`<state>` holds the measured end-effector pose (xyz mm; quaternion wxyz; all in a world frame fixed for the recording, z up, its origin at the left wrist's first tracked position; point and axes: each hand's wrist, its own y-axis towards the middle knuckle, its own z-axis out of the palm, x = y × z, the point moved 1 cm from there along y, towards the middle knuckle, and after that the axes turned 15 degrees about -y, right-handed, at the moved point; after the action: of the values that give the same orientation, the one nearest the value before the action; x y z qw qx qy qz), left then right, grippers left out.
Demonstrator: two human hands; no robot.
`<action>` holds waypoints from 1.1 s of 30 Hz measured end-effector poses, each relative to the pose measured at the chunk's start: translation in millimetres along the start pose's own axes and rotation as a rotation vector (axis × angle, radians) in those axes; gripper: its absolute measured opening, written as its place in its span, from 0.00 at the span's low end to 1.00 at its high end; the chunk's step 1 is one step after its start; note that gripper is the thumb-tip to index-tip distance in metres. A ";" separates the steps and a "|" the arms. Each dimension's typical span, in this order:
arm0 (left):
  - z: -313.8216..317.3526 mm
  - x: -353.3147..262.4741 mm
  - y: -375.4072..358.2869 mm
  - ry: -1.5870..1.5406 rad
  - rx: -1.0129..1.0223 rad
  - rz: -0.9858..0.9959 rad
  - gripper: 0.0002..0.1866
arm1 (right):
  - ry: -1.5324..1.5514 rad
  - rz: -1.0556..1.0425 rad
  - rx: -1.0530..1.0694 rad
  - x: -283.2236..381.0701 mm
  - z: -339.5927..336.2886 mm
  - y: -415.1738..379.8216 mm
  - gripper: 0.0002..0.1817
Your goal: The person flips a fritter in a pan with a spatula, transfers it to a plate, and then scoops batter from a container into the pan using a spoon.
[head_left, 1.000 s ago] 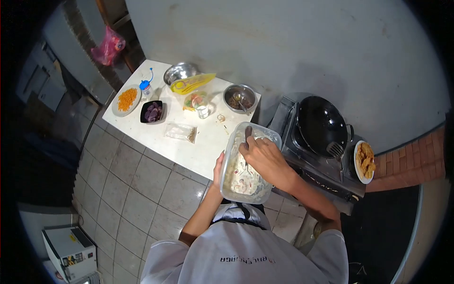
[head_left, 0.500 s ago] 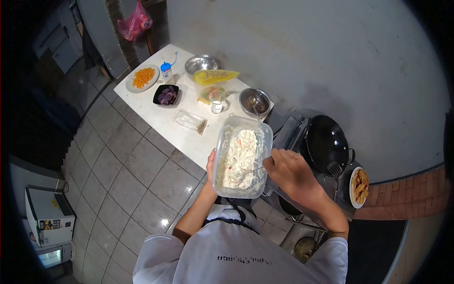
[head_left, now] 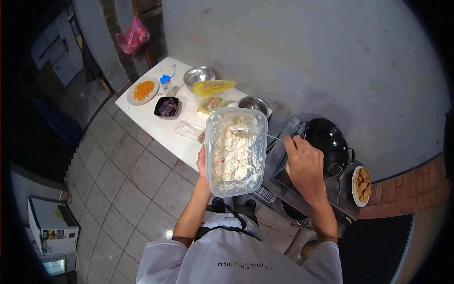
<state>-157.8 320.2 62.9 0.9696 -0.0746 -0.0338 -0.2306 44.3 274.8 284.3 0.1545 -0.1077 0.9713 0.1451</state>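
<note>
My left hand (head_left: 202, 164) grips the left side of a clear plastic container (head_left: 211, 185), its fingers partly hidden beneath. Inside lies a creamy white mixture (head_left: 235, 158) with small red and orange bits, some smeared on the walls. My right hand (head_left: 305, 163) is closed on the thin metal handle of a spoon (head_left: 273, 137). The spoon's head sits in the mixture near the container's far end, partly covered. The container is held up in front of my body, over the near edge of the white table (head_left: 146, 118).
On the table stand a plate of orange pieces (head_left: 143, 91), a black bowl (head_left: 167, 107), a blue-capped bottle (head_left: 166, 84), metal bowls (head_left: 201, 75) and a yellow packet (head_left: 213, 87). To the right are a black wok (head_left: 326, 142), a slotted spatula (head_left: 336, 171) and a plate of fried food (head_left: 362, 186).
The spoon has moved from the near end of the mixture to the far end. My right hand has shifted right and slightly up. The container has moved slightly left.
</note>
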 end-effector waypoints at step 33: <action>19.6 29.0 15.0 -0.070 0.072 -0.045 0.39 | 0.420 0.141 -0.031 12.2 2.3 -79.9 0.18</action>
<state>-125.8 323.8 83.2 0.9645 -0.0468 -0.0778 -0.2481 53.9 198.8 258.3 -0.0634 -0.0698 0.9850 0.1448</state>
